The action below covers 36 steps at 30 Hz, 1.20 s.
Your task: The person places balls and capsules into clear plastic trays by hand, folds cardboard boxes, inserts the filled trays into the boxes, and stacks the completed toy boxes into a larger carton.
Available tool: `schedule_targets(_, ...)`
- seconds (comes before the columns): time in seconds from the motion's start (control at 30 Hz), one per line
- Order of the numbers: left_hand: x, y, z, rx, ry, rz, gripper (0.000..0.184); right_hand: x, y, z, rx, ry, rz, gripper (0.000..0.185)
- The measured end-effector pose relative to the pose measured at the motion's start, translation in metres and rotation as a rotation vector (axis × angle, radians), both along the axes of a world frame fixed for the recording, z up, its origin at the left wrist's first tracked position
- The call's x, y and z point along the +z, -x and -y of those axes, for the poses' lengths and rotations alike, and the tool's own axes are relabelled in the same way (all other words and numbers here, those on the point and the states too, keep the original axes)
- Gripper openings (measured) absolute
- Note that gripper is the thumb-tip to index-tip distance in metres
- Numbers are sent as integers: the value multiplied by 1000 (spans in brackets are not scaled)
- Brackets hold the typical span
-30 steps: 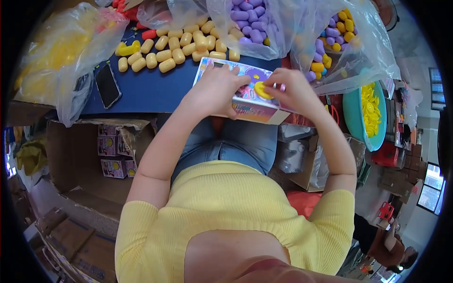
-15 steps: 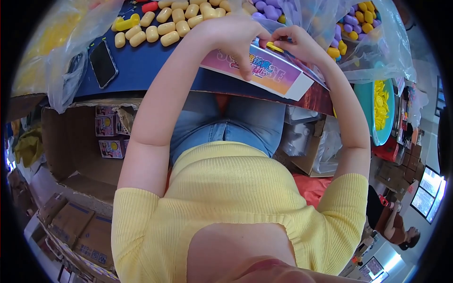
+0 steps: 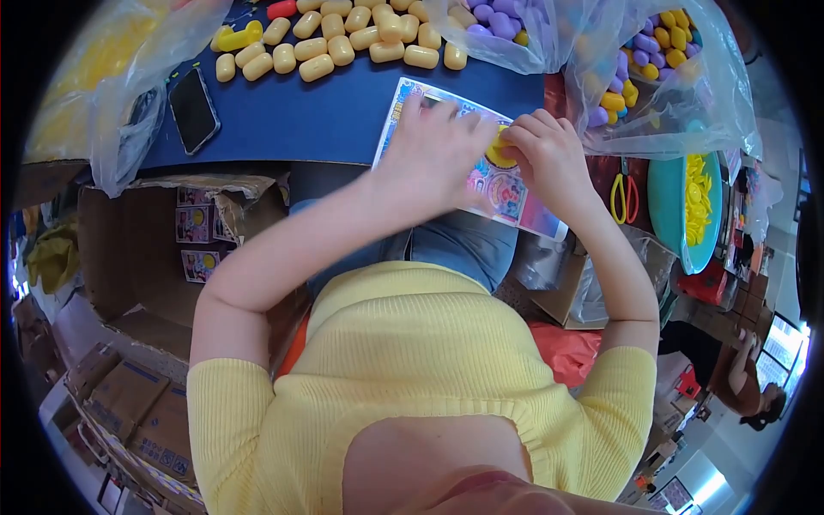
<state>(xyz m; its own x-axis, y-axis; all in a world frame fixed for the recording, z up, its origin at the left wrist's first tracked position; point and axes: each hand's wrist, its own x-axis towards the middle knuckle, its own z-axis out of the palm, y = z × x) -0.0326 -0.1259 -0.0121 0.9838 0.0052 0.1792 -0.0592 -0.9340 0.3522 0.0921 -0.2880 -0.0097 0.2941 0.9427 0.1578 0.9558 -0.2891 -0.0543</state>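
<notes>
Surface: blue surface [image 3: 283, 124] across the upper frame, phone [image 3: 195, 112] at its left, beige capsules [image 3: 341, 49] along the top.
Box: printed box [image 3: 513, 198] at upper centre, jutting past the front edge over the lap.
Left hand [image 3: 435, 153]: over the box, blurred; cannot tell its grip.
Right hand [image 3: 549, 159]: narrow, fingertips at the yellow disc [image 3: 500, 152]; grip unclear.
Open room: bare blue between phone and box.
Right side: plastic bags [image 3: 687, 129], scissors [image 3: 624, 193], teal basin [image 3: 660, 202].
Room: open carton [image 3: 137, 275] lower left; another person [image 3: 740, 373] lower right.
</notes>
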Motion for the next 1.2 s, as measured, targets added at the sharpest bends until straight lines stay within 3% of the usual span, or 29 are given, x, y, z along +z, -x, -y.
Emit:
schedule_targets(0.1,-11,-53,-18,-23,76,114,63,-7,9,3,-47,-9,11,8)
schedule_targets(0.17,-7,-78,-22,-91,184,-484,64,-9,8,2,-97,-17,24,9)
schedule_targets(0.37,-5,-78,-25,-96,162,-486,58,-15,12,1,-167,-138,-103,11)
schedule_targets(0.5,-18,-71,-23,-159,92,-301,52,-19,2,13,-206,-186,-519,12)
schedule_targets(0.53,-18,-72,-22,-159,96,-298,52,-18,-1,14,-206,-182,-515,12)
schedule_targets(0.67,-17,-84,-19,-106,169,-496,48,-11,-11,8,-231,-21,-684,9)
schedule_targets(0.87,-12,-98,1,-140,43,-568,46,-17,-10,15,-228,-9,-623,7)
schedule_targets(1.0,-9,-87,-12,-206,83,-488,51,-3,12,5,-467,85,-563,10)
schedule_targets(1.07,-50,-76,-26,-277,77,-111,57,-5,14,3,-422,11,-458,10)
schedule_targets(1.1,-51,-75,-26,-275,69,-105,57,-10,16,4,-380,-51,-365,11)
schedule_targets(1.2,-41,-62,-24,-295,136,-154,82,-26,20,4,-280,-173,-175,11)
